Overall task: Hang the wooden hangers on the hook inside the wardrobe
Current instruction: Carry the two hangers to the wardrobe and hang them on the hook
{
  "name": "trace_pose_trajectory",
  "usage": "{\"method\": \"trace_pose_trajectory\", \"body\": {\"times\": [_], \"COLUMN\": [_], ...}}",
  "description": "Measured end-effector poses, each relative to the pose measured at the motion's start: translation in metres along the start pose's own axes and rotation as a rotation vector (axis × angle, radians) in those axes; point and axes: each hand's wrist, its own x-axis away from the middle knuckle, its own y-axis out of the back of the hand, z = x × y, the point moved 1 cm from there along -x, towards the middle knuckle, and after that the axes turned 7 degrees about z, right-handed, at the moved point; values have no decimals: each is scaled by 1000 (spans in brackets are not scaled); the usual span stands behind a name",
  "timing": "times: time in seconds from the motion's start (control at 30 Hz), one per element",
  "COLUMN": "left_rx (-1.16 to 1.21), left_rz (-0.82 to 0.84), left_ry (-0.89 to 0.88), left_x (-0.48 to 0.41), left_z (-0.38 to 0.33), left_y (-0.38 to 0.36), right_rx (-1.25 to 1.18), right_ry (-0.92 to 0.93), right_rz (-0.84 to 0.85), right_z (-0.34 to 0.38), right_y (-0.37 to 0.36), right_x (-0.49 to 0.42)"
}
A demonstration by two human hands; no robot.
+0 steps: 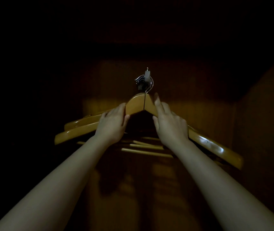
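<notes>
Together, left hand (pixel 112 124) and right hand (pixel 170 125) curl their fingers (pixel 157 102) round the wooden hanger (pixel 136 104) below the hook (pixel 147 75).

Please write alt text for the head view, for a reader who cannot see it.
A left hand and a right hand hold a wooden hanger near its peak, just below the hook in a dark wardrobe. More hangers hang behind it.

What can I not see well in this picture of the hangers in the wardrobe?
- Head view: the count of hangers behind the front wooden hanger; it, the left hand and the right hand cover them.
- Head view: whether its metal hook sits on the wall hook; the chrome hooks overlap, too small.
- Head view: the wardrobe, upper and left parts; darkness hides them.
</notes>
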Motion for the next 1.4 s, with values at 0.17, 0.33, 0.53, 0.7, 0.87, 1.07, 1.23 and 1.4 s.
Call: {"method": "trace_pose_trajectory", "body": {"times": [0.17,0.33,0.53,0.7,0.87,1.07,1.23,1.4], "left_rx": [-42,-45,10,58,146,239,297,329], "left_rz": [-41,-55,40,169,333,563,882,1140], "left_ry": [51,38,-163,-302,-418,-546,-660,-747], "left_x": [12,39,77,106,149,208,276,349], "left_z": [-3,-2,1,7,2,-14,-34,-60], "left_y": [-6,-9,-3,0,-12,-44,-85,-126], "right_rx": [-17,-84,-81,-50,-50,-57,-50,-59], "right_ry": [-11,-10,-40,-80,-136,-287,-517,-778], "right_rz": [88,58,66,124,249,458,645,856], "right_z": [-4,6,19,30,43,51,51,55], "right_y": [7,8,11,28,38,54,74,98], "right_x": [0,9,52,85,143,239,348,464]}}
